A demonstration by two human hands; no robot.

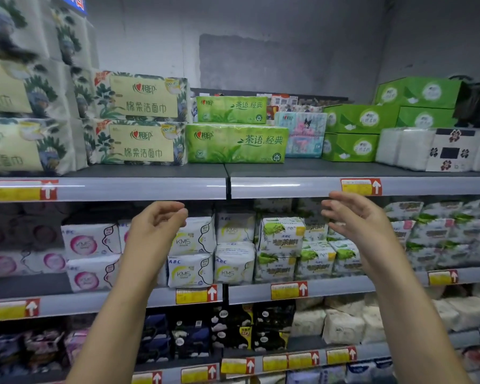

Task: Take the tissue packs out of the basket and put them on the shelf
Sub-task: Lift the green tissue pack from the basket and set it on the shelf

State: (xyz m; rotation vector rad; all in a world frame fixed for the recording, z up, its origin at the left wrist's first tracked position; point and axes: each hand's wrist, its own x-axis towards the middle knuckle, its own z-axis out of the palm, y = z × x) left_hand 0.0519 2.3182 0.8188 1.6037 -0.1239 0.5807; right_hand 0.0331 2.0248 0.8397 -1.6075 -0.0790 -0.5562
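Tissue packs (236, 142), dark shelf (288, 168) — grey wall (261, 37)

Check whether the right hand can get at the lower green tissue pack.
Probably yes: the right hand is empty below the shelf lip, and the pack sits unobstructed at the front.

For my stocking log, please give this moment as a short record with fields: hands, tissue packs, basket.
left hand: empty, fingers loosely curled, just below the front edge of the top shelf
right hand: empty, fingers relaxed, at about the same height
green tissue packs: two, stacked on the top shelf, smaller on larger
basket: not in view
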